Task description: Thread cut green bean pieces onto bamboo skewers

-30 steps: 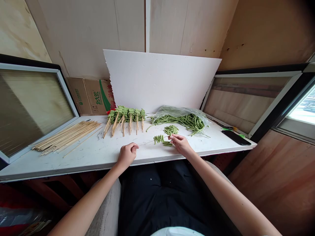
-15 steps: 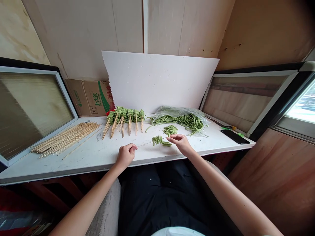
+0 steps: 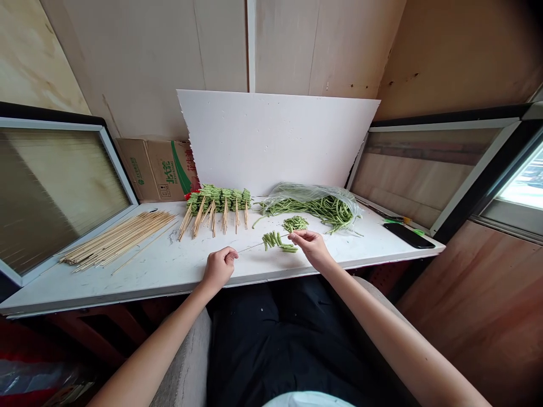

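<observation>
My left hand (image 3: 220,265) is closed around one end of a thin skewer (image 3: 251,247) above the front of the white table. Several short green bean pieces (image 3: 271,241) sit side by side on its far part. At the skewer's other end my right hand (image 3: 309,243) pinches with thumb and fingers; a bean piece appears to be at the fingertips, partly hidden. Just below lie loose cut bean pieces (image 3: 289,248). Behind my right hand is a small heap of cut beans (image 3: 296,223).
Loaded bean skewers (image 3: 220,199) are stacked at the back, handles forward. Bare skewers (image 3: 121,237) lie in a pile at left. Long beans (image 3: 316,209) spill from a clear plastic bag (image 3: 292,190). A phone (image 3: 408,235) lies at right; a cardboard box (image 3: 155,169) stands behind.
My right hand has moved slightly, its fingertips now at the skewer's far end. The left hand keeps its grip, and the whole view has shifted a little.
</observation>
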A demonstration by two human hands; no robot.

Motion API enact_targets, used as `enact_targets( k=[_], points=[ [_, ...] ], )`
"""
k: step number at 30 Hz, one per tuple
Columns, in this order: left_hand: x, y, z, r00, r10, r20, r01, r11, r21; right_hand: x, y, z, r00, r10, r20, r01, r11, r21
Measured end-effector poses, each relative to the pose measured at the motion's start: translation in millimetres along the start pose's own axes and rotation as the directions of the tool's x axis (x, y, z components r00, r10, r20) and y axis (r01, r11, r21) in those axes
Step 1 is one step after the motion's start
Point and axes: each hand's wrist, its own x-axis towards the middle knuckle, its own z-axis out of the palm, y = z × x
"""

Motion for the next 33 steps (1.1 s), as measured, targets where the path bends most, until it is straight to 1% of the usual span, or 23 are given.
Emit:
enact_targets(
  k=[4,9,14,17,20,23,25,28,31,33],
  points=[
    [0.2,0.7,-0.9,1.000,-0.003,0.013,0.003,1.000,-0.009,-5.7,0.3,7.4,0.999,-0.023,-0.026,0.023,1.000,-0.014],
    [0.8,-0.5,-2.0,1.000,-0.013,-0.004,0.013,1.000,-0.002,-11.7,0.8,14.0,0.998,-0.027,-0.065,0.026,1.000,-0.006],
    [0.9,0.1,-1.7,0.999,-0.003,0.035,0.003,1.000,-0.006,-15.6,15.2,21.5,1.000,-0.015,-0.016,0.015,1.000,-0.016],
    [1.0,1.1,-1.4,1.000,-0.008,0.014,0.008,1.000,-0.023,-15.5,20.1,24.9,1.000,0.006,-0.026,-0.006,1.000,0.002],
    [0.9,1.9,-0.7,1.000,-0.016,0.006,0.016,0.999,-0.050,-10.8,11.2,19.2,1.000,-0.006,0.018,0.007,0.999,-0.033],
    [0.5,2.4,0.1,1.000,-0.025,-0.008,0.025,0.998,-0.055,-0.9,-2.9,2.9,0.994,-0.047,0.095,0.060,0.989,-0.134],
    [0.1,2.4,0.3,0.999,-0.033,-0.021,0.032,0.998,-0.052,6.9,-6.9,-10.8,0.991,-0.082,0.101,0.107,0.957,-0.269],
    [-0.4,1.7,0.4,0.999,-0.037,-0.037,0.035,0.998,-0.049,15.6,-0.1,-28.2,0.983,-0.152,0.101,0.182,0.854,-0.488],
    [-0.5,0.6,0.7,0.999,-0.027,-0.038,0.026,0.999,-0.038,16.9,14.2,-35.0,0.966,-0.199,0.163,0.257,0.744,-0.616],
    [-0.5,0.2,1.0,0.999,-0.025,-0.035,0.024,0.999,-0.029,14.4,21.4,-33.8,0.963,-0.168,0.211,0.269,0.642,-0.717]
  ],
)
